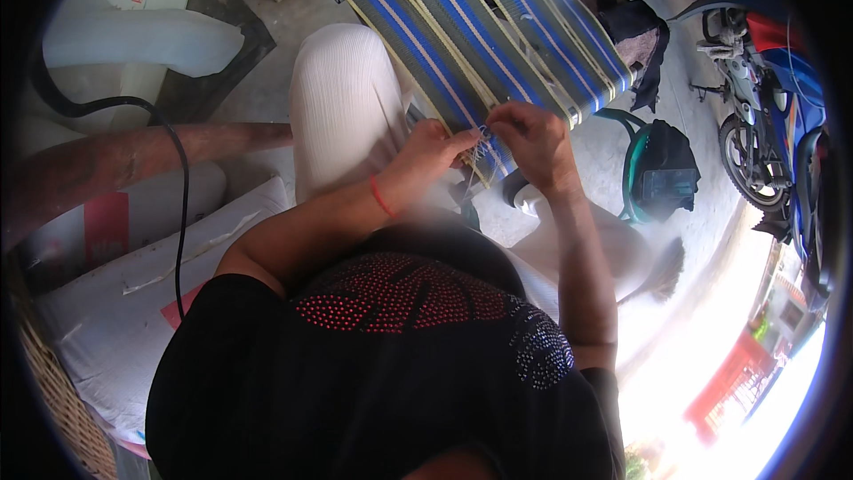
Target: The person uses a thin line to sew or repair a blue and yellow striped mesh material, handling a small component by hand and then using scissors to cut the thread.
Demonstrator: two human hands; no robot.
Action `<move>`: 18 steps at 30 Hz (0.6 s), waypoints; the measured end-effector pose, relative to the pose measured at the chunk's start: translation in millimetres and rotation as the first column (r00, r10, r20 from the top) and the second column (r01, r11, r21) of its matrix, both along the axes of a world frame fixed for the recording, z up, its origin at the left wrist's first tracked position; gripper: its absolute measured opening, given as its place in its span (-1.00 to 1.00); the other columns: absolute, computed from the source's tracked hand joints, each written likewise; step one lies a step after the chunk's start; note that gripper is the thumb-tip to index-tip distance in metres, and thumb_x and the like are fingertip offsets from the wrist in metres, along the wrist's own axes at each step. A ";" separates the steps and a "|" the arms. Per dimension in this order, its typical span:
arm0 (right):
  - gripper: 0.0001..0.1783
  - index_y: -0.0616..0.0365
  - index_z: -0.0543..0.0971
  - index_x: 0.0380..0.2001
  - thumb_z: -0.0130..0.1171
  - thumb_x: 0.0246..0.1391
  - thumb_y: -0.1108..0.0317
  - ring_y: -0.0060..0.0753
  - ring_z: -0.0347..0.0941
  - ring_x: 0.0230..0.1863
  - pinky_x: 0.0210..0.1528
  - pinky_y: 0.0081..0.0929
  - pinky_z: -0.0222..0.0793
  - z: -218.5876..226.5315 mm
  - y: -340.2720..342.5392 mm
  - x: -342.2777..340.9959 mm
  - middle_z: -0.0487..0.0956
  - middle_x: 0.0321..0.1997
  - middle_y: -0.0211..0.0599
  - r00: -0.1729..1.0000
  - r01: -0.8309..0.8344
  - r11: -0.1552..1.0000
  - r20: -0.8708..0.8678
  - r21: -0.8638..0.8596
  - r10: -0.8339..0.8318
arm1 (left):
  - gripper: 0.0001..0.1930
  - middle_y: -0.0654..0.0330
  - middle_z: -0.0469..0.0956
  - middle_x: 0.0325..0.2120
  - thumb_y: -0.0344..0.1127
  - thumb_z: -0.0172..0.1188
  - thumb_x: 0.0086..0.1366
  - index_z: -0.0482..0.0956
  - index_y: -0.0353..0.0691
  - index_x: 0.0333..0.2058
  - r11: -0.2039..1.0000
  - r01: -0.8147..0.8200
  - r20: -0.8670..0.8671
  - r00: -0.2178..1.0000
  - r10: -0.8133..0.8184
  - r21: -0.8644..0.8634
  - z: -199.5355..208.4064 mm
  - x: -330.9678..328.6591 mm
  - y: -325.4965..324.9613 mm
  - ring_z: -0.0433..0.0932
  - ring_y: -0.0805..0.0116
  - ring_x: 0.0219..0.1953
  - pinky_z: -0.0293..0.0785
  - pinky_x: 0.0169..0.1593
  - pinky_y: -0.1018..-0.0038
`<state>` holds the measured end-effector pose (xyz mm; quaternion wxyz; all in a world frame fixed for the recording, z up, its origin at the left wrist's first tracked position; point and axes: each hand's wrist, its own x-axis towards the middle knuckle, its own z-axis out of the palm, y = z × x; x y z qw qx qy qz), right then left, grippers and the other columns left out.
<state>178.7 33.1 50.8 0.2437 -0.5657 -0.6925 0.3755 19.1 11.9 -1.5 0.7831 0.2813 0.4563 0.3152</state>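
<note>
A striped woven webbing [426, 9] in green, blue and cream spreads out ahead of me, its bands running toward my lap. At its near end my left hand [431, 160] is closed, thumb pressed on the webbing's edge. Loose pale threads [480, 153] stick out beside that thumb. Just to the right, my right hand [538, 142] is raised with thumb and fingers pinched together at the threads. What lies inside this pinch is too small to make out. Part of the webbing's near corner is hidden behind my hands.
A green stool or chair frame [633, 164] with a dark bag [666, 156] and a phone-like object [668, 185] stands at right. Beyond it is a motorcycle [755, 142]. White sacks [160, 258] and a black cable [185, 213] are at left.
</note>
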 end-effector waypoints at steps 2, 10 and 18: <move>-0.86 0.21 0.52 -0.49 0.13 -0.13 0.36 -0.37 0.43 -0.58 -0.47 -0.51 0.32 3.3 -8.0 -3.6 0.52 -0.56 -0.21 0.997 0.066 0.998 0.045 0.026 -0.067 | -0.78 0.35 0.50 -0.49 -0.17 0.05 0.17 0.51 -0.18 -0.34 1.000 0.005 0.089 0.996 -0.003 -0.025 -4.6 -2.4 1.5 0.42 0.62 -0.48 0.32 -0.38 0.66; -0.86 0.17 0.49 -0.56 0.21 -0.24 0.38 -0.27 0.43 -0.55 -0.48 -0.47 0.33 2.5 -43.9 -27.6 0.49 -0.59 -0.23 0.895 0.141 0.965 0.388 0.222 -0.221 | -0.55 0.27 0.49 -0.33 0.09 -0.22 0.25 0.37 -0.17 -0.16 0.989 -0.074 0.283 0.953 0.107 -0.126 2.9 -3.0 2.2 0.45 0.49 -0.36 0.35 -0.31 0.54; -0.91 0.25 0.47 -0.53 0.01 -0.10 0.45 -0.72 0.31 -0.64 -0.56 -0.69 0.24 17.9 -15.6 -1.0 0.46 -0.67 -0.34 0.911 0.257 0.838 -0.169 -0.481 -0.376 | -0.73 0.33 0.51 -0.45 -0.12 -0.01 0.21 0.50 -0.18 -0.31 0.997 0.052 0.218 0.975 -0.039 -0.055 -2.1 -8.0 4.4 0.44 0.58 -0.40 0.36 -0.31 0.62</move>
